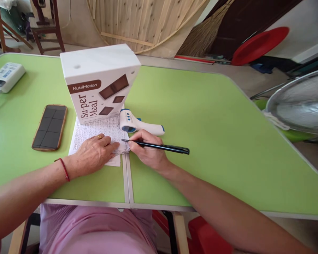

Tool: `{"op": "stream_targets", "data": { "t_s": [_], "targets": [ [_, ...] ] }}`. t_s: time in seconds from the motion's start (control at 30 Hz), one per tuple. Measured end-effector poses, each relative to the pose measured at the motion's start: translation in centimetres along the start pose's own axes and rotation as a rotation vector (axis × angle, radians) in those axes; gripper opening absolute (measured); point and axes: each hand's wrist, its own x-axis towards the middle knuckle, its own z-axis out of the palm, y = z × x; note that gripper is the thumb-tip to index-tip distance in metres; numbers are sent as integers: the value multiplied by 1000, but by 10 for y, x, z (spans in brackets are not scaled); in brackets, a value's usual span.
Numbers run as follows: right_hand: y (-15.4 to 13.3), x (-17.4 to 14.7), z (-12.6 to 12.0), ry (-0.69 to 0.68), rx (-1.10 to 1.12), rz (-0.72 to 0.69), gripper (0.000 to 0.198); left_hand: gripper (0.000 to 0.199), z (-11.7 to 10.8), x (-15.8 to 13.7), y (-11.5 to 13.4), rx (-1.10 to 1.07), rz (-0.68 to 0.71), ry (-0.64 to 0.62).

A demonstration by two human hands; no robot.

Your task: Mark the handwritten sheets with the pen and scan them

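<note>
My right hand [149, 150] is closed around a black pen [164, 146], its tip over the right side of a sheet of paper [95, 132] filled with rows of handwriting. Flat on the same sheet lies my left hand [96, 151], fingers stretched towards the pen tip; a ring and a red bracelet show on it. A white box [100, 83] printed "NutriMotion Su-per Meal" stands upright over the paper's far edge. Just beyond my right hand rests a white and blue infrared thermometer [140, 123], touching the paper's right edge.
On the green folding table [214, 141], a smartphone [50, 127] lies left of the paper and a white power bank [6, 77] with a cable sits at the far left. A fan [304, 102] stands beyond the right edge. A wooden chair [46, 28] is behind the table.
</note>
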Motion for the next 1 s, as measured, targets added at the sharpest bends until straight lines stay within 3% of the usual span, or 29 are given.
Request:
{"op": "stream_targets", "data": {
  "t_s": [0.5, 1.0],
  "targets": [
    [0, -2, -1, 45, -6, 50, 10, 25, -4, 1, 1, 6, -20, -54],
    [2, -1, 0, 58, -3, 47, 12, 26, 1, 0, -1, 22, 5, -2]
  ]
}}
